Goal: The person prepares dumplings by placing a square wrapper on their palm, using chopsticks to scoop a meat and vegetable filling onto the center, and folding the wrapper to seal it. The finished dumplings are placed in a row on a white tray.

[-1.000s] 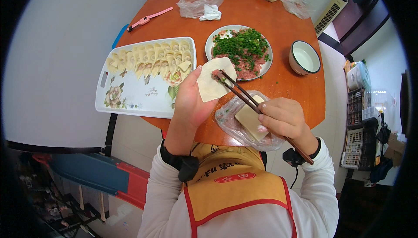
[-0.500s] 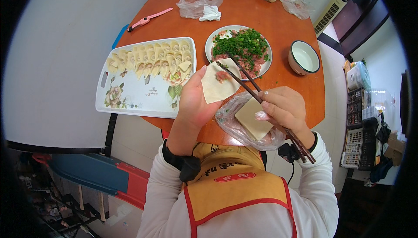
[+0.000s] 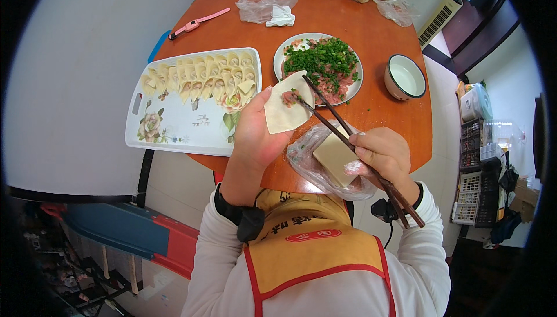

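On the fingers of my left hand (image 3: pixel 257 128) lies a square wonton wrapper (image 3: pixel 285 115), its thumb pressing the left edge. A small lump of minced meat with green bits (image 3: pixel 291 97) sits on its upper part. My right hand (image 3: pixel 383 157) grips a pair of dark chopsticks (image 3: pixel 335 118); one tip touches the meat. Just beyond the wrapper stands a plate (image 3: pixel 279 56) of pink minced meat (image 3: pixel 332 89) under chopped green onion (image 3: pixel 321 57). Below my right hand, a stack of wrappers (image 3: pixel 333 157) rests in an open clear plastic bag (image 3: pixel 303 163).
A white floral tray (image 3: pixel 174 125) at left holds rows of folded wontons (image 3: pixel 200 73). To the right stands a bowl (image 3: pixel 404 78) with pale liquid. Farther back on the wooden table (image 3: pixel 325 12) lie a pink watch (image 3: pixel 197 23), a crumpled plastic bag (image 3: pixel 264 3) and a white tissue (image 3: pixel 281 16).
My left hand and the wrapper have shifted slightly left. The chopstick tips have moved down onto the meat, which now sits as a fuller lump on the wrapper.
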`<state>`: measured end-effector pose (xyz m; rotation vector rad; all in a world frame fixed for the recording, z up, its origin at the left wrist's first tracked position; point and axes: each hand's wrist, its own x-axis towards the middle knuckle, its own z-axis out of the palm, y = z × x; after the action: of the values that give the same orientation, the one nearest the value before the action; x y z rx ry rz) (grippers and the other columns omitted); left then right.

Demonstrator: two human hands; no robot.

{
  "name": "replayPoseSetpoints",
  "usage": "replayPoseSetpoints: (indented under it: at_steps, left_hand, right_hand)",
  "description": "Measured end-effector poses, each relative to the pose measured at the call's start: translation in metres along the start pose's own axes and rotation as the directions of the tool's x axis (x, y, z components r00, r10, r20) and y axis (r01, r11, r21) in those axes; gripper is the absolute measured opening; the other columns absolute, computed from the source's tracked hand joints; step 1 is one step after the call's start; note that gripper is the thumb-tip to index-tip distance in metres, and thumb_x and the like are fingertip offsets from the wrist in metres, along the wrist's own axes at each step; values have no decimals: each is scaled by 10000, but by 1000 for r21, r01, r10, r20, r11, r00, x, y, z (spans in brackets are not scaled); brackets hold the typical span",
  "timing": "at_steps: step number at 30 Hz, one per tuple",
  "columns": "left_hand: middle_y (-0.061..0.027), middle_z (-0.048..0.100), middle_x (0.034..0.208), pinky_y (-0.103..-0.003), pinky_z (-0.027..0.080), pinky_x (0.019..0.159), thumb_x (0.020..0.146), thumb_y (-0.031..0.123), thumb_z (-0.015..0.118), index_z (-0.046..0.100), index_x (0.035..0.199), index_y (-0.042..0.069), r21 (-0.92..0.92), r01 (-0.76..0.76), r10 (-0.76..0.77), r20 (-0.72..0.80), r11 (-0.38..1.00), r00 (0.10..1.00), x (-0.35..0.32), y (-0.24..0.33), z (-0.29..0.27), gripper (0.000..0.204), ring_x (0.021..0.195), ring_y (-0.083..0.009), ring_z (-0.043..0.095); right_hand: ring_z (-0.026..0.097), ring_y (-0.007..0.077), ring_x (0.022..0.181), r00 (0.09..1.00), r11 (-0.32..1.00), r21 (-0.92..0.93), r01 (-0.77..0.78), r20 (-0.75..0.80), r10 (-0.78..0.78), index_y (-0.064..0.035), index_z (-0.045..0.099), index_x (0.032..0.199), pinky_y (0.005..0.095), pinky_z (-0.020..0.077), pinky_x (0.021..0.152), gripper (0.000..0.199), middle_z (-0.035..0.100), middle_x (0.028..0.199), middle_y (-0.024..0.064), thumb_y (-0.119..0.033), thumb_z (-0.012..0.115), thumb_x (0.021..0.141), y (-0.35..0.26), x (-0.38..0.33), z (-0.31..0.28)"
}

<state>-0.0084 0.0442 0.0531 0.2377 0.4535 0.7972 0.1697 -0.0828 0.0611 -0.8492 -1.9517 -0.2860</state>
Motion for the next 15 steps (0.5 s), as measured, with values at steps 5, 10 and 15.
replayPoseSetpoints:
  at_steps: [5,10,15]
  left_hand:
    - [-185,482,1272,-478,367,1036,987,202,300,385,1286,-56,-27,-34,34,-7,999,999,3,2,-8,403,1177,-304,481]
    - [-193,477,1280,-482,361,1037,986,212,287,379,1293,-59,-8,12,-11,91,1000,996,2,1,-8,420,1183,-312,477]
    - [-206,473,1283,-489,357,1039,983,222,284,371,1294,-71,25,17,-19,110,1000,994,-3,-3,2,437,1187,-326,472]
  right_hand:
    - [626,283,669,992,990,59,-129,19,128,-16,568,891,355,503,571,217,657,881,151,-201,663,826,-9,-2,-12]
    - [632,294,696,983,978,95,-185,11,185,-3,579,858,369,498,590,227,661,897,148,-203,671,802,-6,1,-15]
    - [634,299,722,999,999,-17,44,-8,-44,8,573,856,347,522,597,204,642,920,156,-82,696,720,5,17,1]
